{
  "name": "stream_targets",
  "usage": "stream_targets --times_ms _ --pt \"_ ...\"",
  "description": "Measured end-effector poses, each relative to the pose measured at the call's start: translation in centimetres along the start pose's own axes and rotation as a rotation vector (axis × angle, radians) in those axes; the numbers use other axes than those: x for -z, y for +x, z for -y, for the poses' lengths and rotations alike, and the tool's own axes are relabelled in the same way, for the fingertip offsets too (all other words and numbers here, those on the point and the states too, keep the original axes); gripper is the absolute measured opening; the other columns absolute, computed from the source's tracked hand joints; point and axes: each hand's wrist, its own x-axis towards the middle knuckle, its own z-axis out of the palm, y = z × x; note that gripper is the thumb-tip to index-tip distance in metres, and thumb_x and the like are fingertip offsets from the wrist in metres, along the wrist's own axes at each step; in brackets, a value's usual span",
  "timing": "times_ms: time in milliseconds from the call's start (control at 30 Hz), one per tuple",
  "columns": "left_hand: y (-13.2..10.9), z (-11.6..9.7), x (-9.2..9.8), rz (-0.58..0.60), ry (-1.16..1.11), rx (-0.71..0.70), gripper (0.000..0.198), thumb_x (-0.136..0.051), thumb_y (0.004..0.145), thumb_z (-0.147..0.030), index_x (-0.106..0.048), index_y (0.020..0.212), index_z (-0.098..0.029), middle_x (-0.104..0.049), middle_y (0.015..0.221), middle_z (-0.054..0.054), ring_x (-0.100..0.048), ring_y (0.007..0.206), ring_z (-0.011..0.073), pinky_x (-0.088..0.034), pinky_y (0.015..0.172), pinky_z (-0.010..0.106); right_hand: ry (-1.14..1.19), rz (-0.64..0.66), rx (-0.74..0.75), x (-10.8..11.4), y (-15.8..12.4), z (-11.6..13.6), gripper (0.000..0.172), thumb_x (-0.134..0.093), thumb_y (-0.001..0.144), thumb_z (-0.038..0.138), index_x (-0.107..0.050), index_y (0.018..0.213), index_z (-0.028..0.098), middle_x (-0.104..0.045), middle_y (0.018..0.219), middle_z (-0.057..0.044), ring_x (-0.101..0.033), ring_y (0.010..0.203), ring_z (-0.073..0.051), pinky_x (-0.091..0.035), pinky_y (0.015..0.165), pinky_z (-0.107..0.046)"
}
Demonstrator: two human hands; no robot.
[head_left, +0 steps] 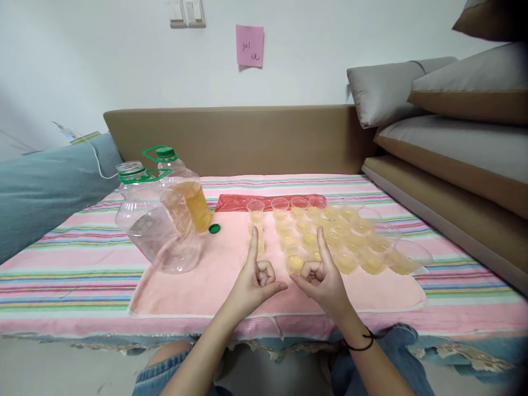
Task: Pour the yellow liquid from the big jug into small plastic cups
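Note:
My left hand (256, 280) is raised over the front of the pink cloth (231, 297), its index finger and thumb stretched out and the other fingers curled in. Mirroring it, my right hand (324, 275) points its index finger up, with the thumb toward the left one; the thumb tips are a little apart. Neither holds anything. Rows of clear plastic cups (345, 263) with yellow liquid stand behind and right of my right hand, which hides some of them. Behind my left index finger runs a separate column of cups (256, 207).
At left stand an uncapped, seemingly empty plastic jug (177, 258) and a green-capped jug (200, 206) partly filled with yellow liquid. A green cap (214, 228) lies beside them. A red plastic wrapper (233, 202) lies behind the cups. Cushions (462, 143) are stacked at right.

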Motion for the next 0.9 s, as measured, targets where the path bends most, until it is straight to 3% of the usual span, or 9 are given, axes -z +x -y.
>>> stream_targets --times_ms 333,400,467,533,567,633,700,800,900 --pt "-1.0 0.2 0.2 0.036 0.034 0.004 0.124 -0.078 0.073 -0.022 0.020 0.148 -0.035 -0.043 0.058 -0.014 -0.032 0.047 0.0037 -0.027 0.049 0.016 -0.004 0.021 0.011 0.5 -0.4 -0.5 0.106 -0.068 0.078 0.025 0.006 0.154 0.023 -0.046 0.052 0.014 -0.039 0.047 -0.010 -0.035 0.048 -0.023" --pt "-1.1 0.3 0.2 0.025 0.035 0.000 0.122 -0.078 0.072 -0.022 0.016 0.149 -0.034 -0.043 0.059 -0.014 -0.031 0.047 0.0037 -0.027 0.049 0.016 -0.005 0.028 0.016 0.3 -0.4 -0.5 0.102 -0.068 0.078 0.025 0.000 0.154 0.023 -0.046 0.052 0.014 -0.039 0.047 -0.010 -0.034 0.048 -0.022" --pt "-1.1 0.3 0.1 0.000 0.038 -0.018 0.112 -0.078 0.073 -0.023 0.001 0.151 -0.032 -0.044 0.059 -0.014 -0.032 0.047 0.0037 -0.027 0.049 0.016 -0.008 0.029 0.031 0.3 -0.4 -0.6 0.093 -0.068 0.078 0.025 -0.014 0.153 0.023 -0.046 0.051 0.014 -0.038 0.046 -0.009 -0.034 0.048 -0.022" --pt "-1.0 0.2 0.2 -0.082 0.041 -0.059 0.078 -0.075 0.076 -0.028 -0.030 0.140 -0.027 -0.045 0.061 -0.012 -0.033 0.047 0.0036 -0.026 0.048 0.016 -0.015 0.007 0.067 0.4 -0.3 -0.7 0.075 -0.069 0.078 0.025 -0.036 0.145 0.023 -0.045 0.051 0.013 -0.039 0.046 -0.009 -0.035 0.049 -0.023" --pt "-1.0 0.2 0.3 -0.150 0.041 -0.081 0.055 -0.072 0.078 -0.031 -0.044 0.125 -0.024 -0.046 0.062 -0.011 -0.034 0.046 0.0036 -0.026 0.047 0.017 -0.018 -0.015 0.088 0.5 -0.2 -0.7 0.062 -0.069 0.078 0.026 -0.049 0.136 0.021 -0.044 0.050 0.013 -0.039 0.046 -0.008 -0.036 0.049 -0.023" --pt "-0.8 0.0 0.8 -0.316 0.041 -0.120 0.026 -0.066 0.081 -0.037 -0.050 0.094 -0.021 -0.044 0.061 -0.010 -0.035 0.044 0.0038 -0.027 0.044 0.017 -0.023 -0.069 0.117 1.1 -0.1 -0.8 0.032 -0.070 0.076 0.029 -0.067 0.107 0.019 -0.046 0.048 0.010 -0.042 0.044 -0.008 -0.038 0.048 -0.023" --pt "-0.7 -0.2 1.6 -0.463 0.049 -0.152 0.025 -0.065 0.081 -0.038 -0.047 0.080 -0.021 -0.043 0.060 -0.009 -0.038 0.044 0.0049 -0.029 0.043 0.018 -0.026 -0.120 0.120 1.8 0.0 -0.9 0.015 -0.070 0.076 0.033 -0.069 0.081 0.019 -0.050 0.047 0.007 -0.045 0.042 -0.009 -0.038 0.044 -0.023" --pt "-0.7 -0.3 3.4 -0.595 0.088 -0.203 0.024 -0.065 0.080 -0.036 -0.048 0.075 -0.020 -0.048 0.064 -0.007 -0.045 0.051 0.0067 -0.036 0.050 0.019 -0.034 -0.155 0.108 3.1 -0.4 -1.0 0.026 -0.070 0.077 0.038 -0.063 0.061 0.019 -0.054 0.048 0.003 -0.049 0.043 -0.010 -0.040 0.043 -0.023" --pt "-0.8 -0.1 5.0 -0.623 0.146 -0.181 0.030 -0.060 0.084 -0.038 -0.048 0.064 -0.018 -0.048 0.060 -0.004 -0.046 0.057 0.0087 -0.038 0.056 0.021 -0.040 -0.158 0.095 4.1 -1.0 -1.3 0.035 -0.065 0.083 0.041 -0.060 0.055 0.019 -0.055 0.047 0.002 -0.051 0.044 -0.010 -0.042 0.044 -0.021"
